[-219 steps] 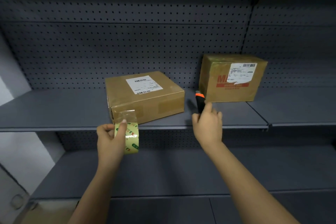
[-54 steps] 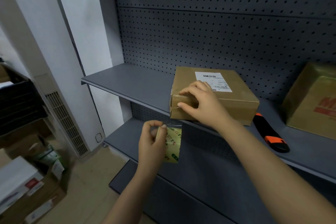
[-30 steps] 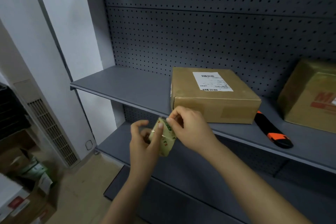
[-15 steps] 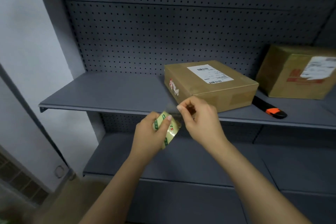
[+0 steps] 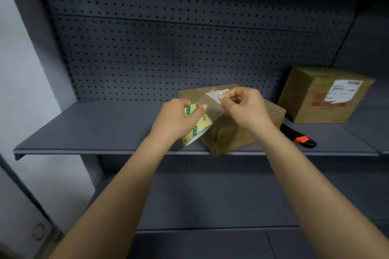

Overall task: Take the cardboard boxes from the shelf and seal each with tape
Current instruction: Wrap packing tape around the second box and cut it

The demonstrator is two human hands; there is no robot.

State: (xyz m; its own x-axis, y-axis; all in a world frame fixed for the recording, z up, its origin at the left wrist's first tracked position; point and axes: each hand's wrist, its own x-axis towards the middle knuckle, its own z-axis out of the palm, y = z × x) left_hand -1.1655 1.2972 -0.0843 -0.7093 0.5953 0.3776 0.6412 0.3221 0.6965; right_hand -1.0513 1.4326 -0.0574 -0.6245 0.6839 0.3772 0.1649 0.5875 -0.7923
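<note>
A pale wall (image 5: 19, 65) fills the left edge of the frame. A grey shelf (image 5: 94, 128) runs across the middle, with a dark pegboard (image 5: 168, 52) behind it and a lower shelf (image 5: 210, 200) beneath.

Just left of centre, the left hand (image 5: 174, 120) grips the tape roll (image 5: 196, 130), fingers curled round it and the thumb lying across its yellow-green side. The roll is tilted in front of the box's left corner, at the shelf's front edge. A clear strip (image 5: 210, 105) stretches up and right from the roll, over the top of the box (image 5: 231, 134). The box sits at centre frame, turned corner-first toward the shelf edge, with a white label (image 5: 219, 92) partly showing under the strip.

The right hand (image 5: 244, 107) is over the box top and pinches the strip's free end between thumb and forefinger, the other fingers curled.

To the right, a black and orange knife (image 5: 299, 137) lies flat on the shelf just beside the box. In the right of the frame a right box (image 5: 324, 94) stands against the pegboard, apart from the knife.
</note>
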